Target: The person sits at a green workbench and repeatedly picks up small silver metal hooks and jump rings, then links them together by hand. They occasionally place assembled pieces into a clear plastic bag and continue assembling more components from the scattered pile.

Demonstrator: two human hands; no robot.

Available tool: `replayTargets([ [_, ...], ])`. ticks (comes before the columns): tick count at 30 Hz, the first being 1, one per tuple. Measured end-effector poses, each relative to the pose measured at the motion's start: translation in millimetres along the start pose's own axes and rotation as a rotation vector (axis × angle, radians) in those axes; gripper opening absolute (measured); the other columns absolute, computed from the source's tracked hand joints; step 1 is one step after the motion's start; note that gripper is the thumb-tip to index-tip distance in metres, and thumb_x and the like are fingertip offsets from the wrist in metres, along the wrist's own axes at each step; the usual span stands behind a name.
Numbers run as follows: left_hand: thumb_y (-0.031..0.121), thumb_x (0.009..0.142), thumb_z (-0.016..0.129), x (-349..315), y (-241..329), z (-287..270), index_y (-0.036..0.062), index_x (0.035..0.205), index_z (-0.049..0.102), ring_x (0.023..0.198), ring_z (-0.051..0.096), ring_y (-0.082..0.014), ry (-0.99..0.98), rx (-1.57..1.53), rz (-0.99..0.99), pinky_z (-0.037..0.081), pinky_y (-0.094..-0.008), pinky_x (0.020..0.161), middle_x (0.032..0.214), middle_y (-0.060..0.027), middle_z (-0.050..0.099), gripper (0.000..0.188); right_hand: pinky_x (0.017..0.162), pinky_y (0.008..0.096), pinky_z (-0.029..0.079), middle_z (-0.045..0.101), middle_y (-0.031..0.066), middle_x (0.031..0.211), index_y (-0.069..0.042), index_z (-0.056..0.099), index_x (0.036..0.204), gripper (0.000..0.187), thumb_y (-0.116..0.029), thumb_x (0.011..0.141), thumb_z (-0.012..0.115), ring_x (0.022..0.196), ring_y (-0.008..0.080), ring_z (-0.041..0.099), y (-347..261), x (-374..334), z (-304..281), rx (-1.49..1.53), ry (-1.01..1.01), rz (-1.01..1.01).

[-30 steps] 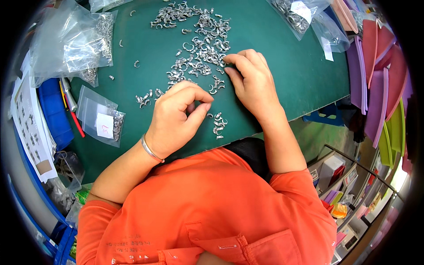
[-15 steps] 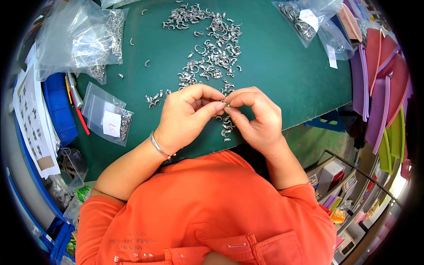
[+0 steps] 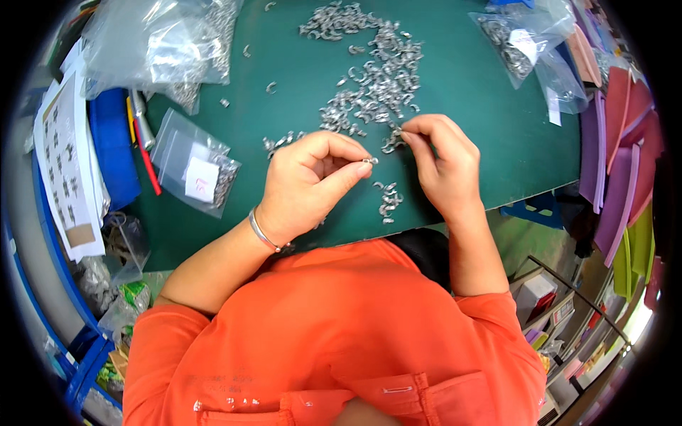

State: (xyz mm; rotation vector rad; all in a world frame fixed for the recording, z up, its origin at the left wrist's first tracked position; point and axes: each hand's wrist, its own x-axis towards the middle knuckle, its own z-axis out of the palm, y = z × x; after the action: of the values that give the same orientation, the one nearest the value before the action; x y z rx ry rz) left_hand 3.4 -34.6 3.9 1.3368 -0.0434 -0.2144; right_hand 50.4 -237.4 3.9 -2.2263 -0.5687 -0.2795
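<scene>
At centre frame, the left hand [image 3: 302, 181] pinches a small metal piece [image 3: 372, 161] between thumb and forefinger; just right, the right hand [image 3: 452, 165], fingertips nearly together, is at loose metal parts [image 3: 390, 145], its hold unclear. Picking out seems underway, calling next for a fine, separating pinch

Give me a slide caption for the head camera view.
Left hand pinches a small metal part; right hand is at loose metal pieces on a green tabletop.

Printed sheets [image 3: 71, 160], a blue tray [image 3: 114, 156] and a red pen [image 3: 147, 157] lie left, purple plastic pieces [image 3: 624, 181] right.
</scene>
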Motion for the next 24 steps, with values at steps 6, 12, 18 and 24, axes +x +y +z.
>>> replayTargets([
  [6, -0.014, 0.083, 0.060, -24, 22, -43, -0.0025, 0.090, 0.054, 0.086, 0.063, -0.0162, -0.029, 0.255, 0.181, 0.056, -0.0286, 0.077, 0.101, -0.0148, 0.061, 0.015, 0.066, 0.0350, 0.052, 0.066, 0.0087, 0.083, -0.003, 0.064, 0.083, 0.019, 0.007, 0.070, 0.073, 0.075, 0.0268, 0.064, -32, -28, 4, 0.216, -0.143, -0.148],
  [12, -0.005, 0.073, 0.074, -55, 16, -57, 0.0035, 0.079, 0.063, 0.074, 0.063, -0.0212, -0.182, 0.773, 0.247, 0.051, -0.0308, 0.064, 0.083, -0.0084, 0.065, 0.015, 0.063, 0.0348, 0.042, 0.063, 0.0051, 0.085, -0.006, 0.064, 0.086, 0.018, -0.002, 0.071, 0.074, 0.073, 0.0241, 0.058, -47, -38, 36, 0.146, -0.313, -0.350],
  [18, -0.002, 0.076, 0.073, -57, 10, -53, 0.0019, 0.085, 0.066, 0.074, 0.062, -0.0226, -0.114, 0.830, 0.314, 0.050, -0.0314, 0.064, 0.084, -0.0088, 0.063, 0.013, 0.067, 0.0349, 0.042, 0.061, 0.0043, 0.085, -0.007, 0.062, 0.085, 0.011, -0.006, 0.076, 0.068, 0.077, 0.0232, 0.057, -38, -22, 41, 0.040, -0.256, -0.333],
  [24, 0.000, 0.076, 0.074, -21, 2, -36, 0.0010, 0.093, 0.065, 0.076, 0.061, -0.0278, 0.103, 0.975, 0.353, 0.050, -0.0339, 0.067, 0.087, -0.0112, 0.060, 0.019, 0.068, 0.0374, 0.042, 0.059, 0.0056, 0.086, -0.006, 0.063, 0.085, 0.011, -0.006, 0.077, 0.070, 0.079, 0.0255, 0.056, -38, -7, 52, -0.127, -0.236, -0.218],
])
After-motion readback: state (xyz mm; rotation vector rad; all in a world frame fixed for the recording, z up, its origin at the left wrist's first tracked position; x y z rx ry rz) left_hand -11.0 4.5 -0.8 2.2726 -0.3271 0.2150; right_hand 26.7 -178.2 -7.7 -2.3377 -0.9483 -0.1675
